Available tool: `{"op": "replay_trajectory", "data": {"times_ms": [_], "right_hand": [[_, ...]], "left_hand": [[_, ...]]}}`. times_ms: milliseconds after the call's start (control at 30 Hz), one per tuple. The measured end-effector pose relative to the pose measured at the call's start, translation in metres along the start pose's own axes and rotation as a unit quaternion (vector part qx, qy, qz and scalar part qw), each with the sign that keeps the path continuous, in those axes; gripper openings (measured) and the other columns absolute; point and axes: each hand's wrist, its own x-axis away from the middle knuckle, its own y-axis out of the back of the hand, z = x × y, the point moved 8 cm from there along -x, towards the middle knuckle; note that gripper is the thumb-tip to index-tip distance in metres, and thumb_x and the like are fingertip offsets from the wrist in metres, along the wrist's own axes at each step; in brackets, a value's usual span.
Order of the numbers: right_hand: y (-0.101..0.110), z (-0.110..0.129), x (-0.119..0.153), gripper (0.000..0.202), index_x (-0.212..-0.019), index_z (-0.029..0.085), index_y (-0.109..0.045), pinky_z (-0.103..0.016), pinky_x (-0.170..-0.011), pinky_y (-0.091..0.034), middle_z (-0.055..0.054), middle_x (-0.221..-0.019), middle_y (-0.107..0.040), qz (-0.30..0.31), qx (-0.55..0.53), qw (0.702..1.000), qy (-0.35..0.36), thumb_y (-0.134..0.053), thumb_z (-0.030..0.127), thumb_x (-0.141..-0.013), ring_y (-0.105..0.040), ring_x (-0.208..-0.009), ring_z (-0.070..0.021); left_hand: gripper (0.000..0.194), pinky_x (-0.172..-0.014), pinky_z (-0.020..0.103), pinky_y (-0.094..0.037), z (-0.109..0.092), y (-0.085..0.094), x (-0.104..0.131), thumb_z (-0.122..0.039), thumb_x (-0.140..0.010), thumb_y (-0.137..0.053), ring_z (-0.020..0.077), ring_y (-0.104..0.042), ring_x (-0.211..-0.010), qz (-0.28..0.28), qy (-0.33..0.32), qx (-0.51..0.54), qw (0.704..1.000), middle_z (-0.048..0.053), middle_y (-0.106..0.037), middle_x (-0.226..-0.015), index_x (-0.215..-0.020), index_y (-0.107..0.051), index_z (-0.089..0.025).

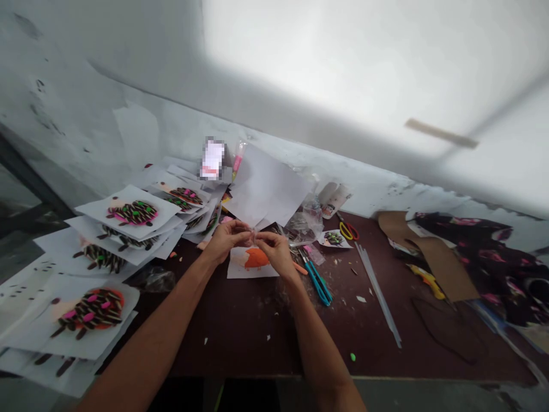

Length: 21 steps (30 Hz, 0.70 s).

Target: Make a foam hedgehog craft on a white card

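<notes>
My left hand [229, 239] and my right hand [274, 249] meet over the middle of the table. Both pinch with thumb and fingertips at one spot, where something small, pale and pinkish shows too faintly to name. Just beneath them lies a white card with an orange animal shape [256, 258], partly hidden by my right hand. Teal-handled scissors [319, 284] rest to the right of my right wrist, close to an orange stick-like piece [300, 268].
Stacked hedgehog cards [132, 214] fill the left side. Behind my hands are a white sheet [268, 183], a phone [213, 160] and crumpled clear plastic [306, 220]. To the right lie red-and-yellow scissors [348, 230], glue sticks [377, 292], a yellow cutter [429, 280] and brown cardboard [448, 269].
</notes>
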Motion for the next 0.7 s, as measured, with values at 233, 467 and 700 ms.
{"op": "replay_trajectory", "data": {"times_ms": [233, 467, 700], "right_hand": [[0.016, 0.01, 0.002, 0.02, -0.079, 0.02, -0.07, -0.025, -0.061, -0.043, 0.001, -0.072, -0.066, -0.06, -0.029, 0.998, 0.012, -0.07, 0.039, -0.076, -0.054, -0.062, -0.0128], [0.013, 0.014, 0.004, 0.02, -0.076, 0.02, -0.07, -0.026, -0.059, -0.039, 0.001, -0.069, -0.063, -0.059, -0.013, 0.998, 0.028, -0.073, 0.04, -0.075, -0.047, -0.06, -0.0125], [0.005, 0.015, 0.008, 0.016, -0.086, 0.022, -0.078, -0.026, -0.058, -0.037, -0.001, -0.073, -0.064, -0.032, 0.017, 0.997, 0.064, -0.071, 0.034, -0.079, -0.044, -0.06, -0.0124]], "left_hand": [[0.03, -0.052, 0.023, -0.052, -0.013, 0.01, 0.002, -0.024, -0.051, -0.08, 0.0119, -0.063, -0.055, -0.046, -0.006, -0.018, 0.999, 0.002, -0.072, -0.071, -0.077, -0.07, -0.014], [0.034, -0.037, 0.02, -0.016, -0.002, -0.007, 0.005, -0.046, -0.063, -0.08, 0.0049, -0.032, -0.034, 0.035, 0.028, -0.131, 0.99, -0.005, -0.05, -0.042, -0.069, -0.07, -0.014], [0.043, -0.04, 0.021, -0.018, 0.002, -0.009, 0.004, -0.053, -0.058, -0.084, 0.0048, -0.033, -0.037, 0.067, 0.031, -0.139, 0.988, -0.005, -0.05, -0.045, -0.072, -0.071, -0.014]]}}
